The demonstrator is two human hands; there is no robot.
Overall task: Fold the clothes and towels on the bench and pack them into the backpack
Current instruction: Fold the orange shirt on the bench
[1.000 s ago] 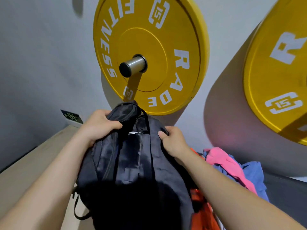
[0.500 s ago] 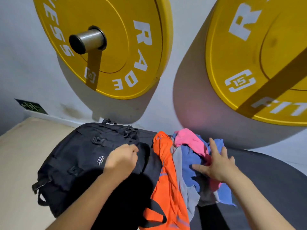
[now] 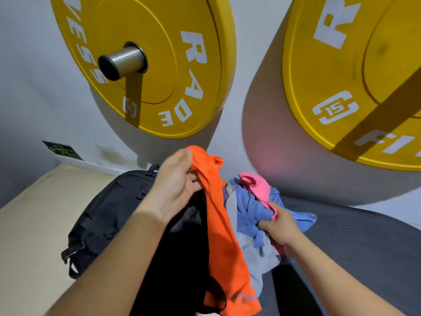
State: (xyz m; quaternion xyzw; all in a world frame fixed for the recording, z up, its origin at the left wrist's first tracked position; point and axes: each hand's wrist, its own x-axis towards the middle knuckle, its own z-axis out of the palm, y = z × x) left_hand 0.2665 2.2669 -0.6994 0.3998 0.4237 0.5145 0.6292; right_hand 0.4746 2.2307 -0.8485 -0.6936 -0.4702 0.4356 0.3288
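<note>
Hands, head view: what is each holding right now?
Left hand: grips the orange fabric garment.
Right hand: grips the crumpled blue cloth.

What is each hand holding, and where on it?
Left hand pinches the orange garment near its top end; right hand clutches the clothes pile, exact piece unclear.

Overhead light casts broad grey shadows beneath round yellow weight plates [image 3: 159, 30] on the pale wall [image 3: 29, 76]; wide-angle lens bows edges; left hand [image 3: 175, 185] slightly blurred.

black backpack [image 3: 109, 215] lies flat, left; orange garment [image 3: 218, 236] lifted by its top, hanging beside it; blue cloth [image 3: 250, 208], pink cloth [image 3: 257, 185], grey cloth [image 3: 255, 254] crumpled together on dark bench [image 3: 353, 247]
</note>
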